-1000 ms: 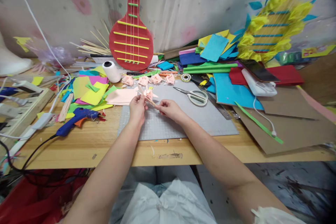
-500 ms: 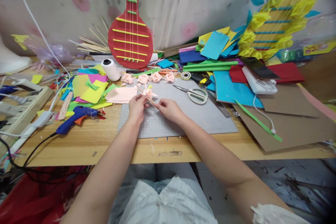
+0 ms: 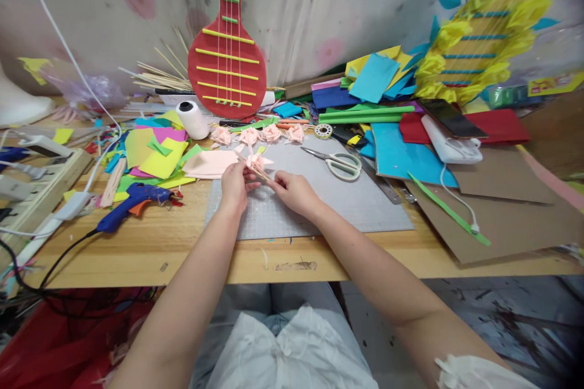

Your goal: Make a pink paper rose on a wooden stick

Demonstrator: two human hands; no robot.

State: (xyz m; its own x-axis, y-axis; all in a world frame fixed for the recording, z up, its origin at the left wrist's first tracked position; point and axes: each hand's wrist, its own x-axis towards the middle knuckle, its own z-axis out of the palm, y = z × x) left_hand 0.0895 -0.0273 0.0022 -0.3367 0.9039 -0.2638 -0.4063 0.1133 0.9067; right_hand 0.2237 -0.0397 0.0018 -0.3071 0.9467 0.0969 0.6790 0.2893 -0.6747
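Pink paper flower (image 3: 255,161) on thin stick (image 3: 263,175) is pinched by left hand (image 3: 235,185); stick's lower end is gripped by right hand (image 3: 294,191), both raised over grey cutting mat (image 3: 365,206)

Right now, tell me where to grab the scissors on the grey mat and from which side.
Best take the scissors by the pale handle loops, coming from above on the right. They lie flat and closed on the mat, blades pointing left, so the loops are the blunt end.
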